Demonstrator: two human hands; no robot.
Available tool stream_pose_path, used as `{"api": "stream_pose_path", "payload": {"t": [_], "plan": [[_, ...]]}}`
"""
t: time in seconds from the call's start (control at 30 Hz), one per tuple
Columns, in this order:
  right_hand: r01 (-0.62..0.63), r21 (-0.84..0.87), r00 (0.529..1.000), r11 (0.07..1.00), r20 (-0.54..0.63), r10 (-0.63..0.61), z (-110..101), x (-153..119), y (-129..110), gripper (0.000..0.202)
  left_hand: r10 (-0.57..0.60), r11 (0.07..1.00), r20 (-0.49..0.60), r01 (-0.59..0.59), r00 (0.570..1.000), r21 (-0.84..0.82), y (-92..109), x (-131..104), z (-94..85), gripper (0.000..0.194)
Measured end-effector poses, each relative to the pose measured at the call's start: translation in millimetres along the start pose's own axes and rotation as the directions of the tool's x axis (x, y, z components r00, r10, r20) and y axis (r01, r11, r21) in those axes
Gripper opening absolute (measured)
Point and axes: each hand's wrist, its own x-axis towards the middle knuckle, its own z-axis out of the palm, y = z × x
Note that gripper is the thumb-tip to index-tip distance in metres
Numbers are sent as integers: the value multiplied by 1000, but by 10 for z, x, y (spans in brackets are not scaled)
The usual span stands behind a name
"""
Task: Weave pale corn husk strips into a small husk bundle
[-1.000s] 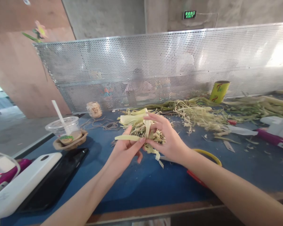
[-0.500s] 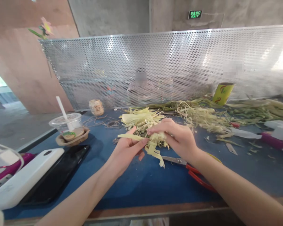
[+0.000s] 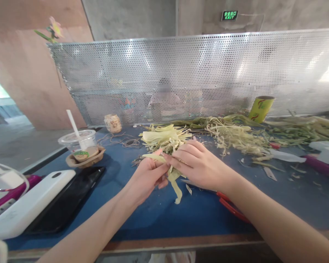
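My left hand (image 3: 145, 175) pinches a pale green leaf strip (image 3: 176, 188) between thumb and fingers, over the middle of the blue table. One end juts out past the left thumb, and another piece dangles below the hands. Fingers bent, my right hand (image 3: 199, 164) closes on the same strip from the right, its fingertips meeting the left thumb; the part between the hands is hidden. Just behind them lies a bundle of pale leaf strips (image 3: 166, 137). Red-handled scissors (image 3: 231, 208) rest under my right wrist, their blades mostly covered.
At left stand a plastic cup with a straw (image 3: 80, 140), a white power bank (image 3: 34, 202) and a black phone (image 3: 68, 204). String (image 3: 122, 140) lies behind. Shredded leaves (image 3: 235, 138) and a yellow roll (image 3: 261, 109) are at right, before a perforated metal screen (image 3: 164, 65).
My right hand has turned down and moved left, closing against the left thumb. The strip's left end sticks out less, and a small scrap now shows beside the dangling piece.
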Motion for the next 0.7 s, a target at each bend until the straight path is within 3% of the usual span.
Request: {"api": "stream_pose_path", "payload": {"t": [0.1, 0.3, 0.5, 0.7], "plan": [[-32, 94, 999, 995, 40, 28, -9, 10, -5, 30, 10, 1000, 1, -10, 1000, -10, 9, -4, -5, 22], [-116, 201, 992, 973, -15, 122, 3, 0, 3, 22, 19, 998, -52, -22, 998, -66, 23, 2, -2, 28], [-212, 254, 965, 944, -100, 244, 16, 15, -31, 10, 32, 997, -122, -41, 992, -72, 40, -22, 34, 70], [-272, 267, 946, 924, -103, 308, 61, 23, -87, 14, 30, 993, -182, -50, 983, -105, 41, -6, 77, 90]]}}
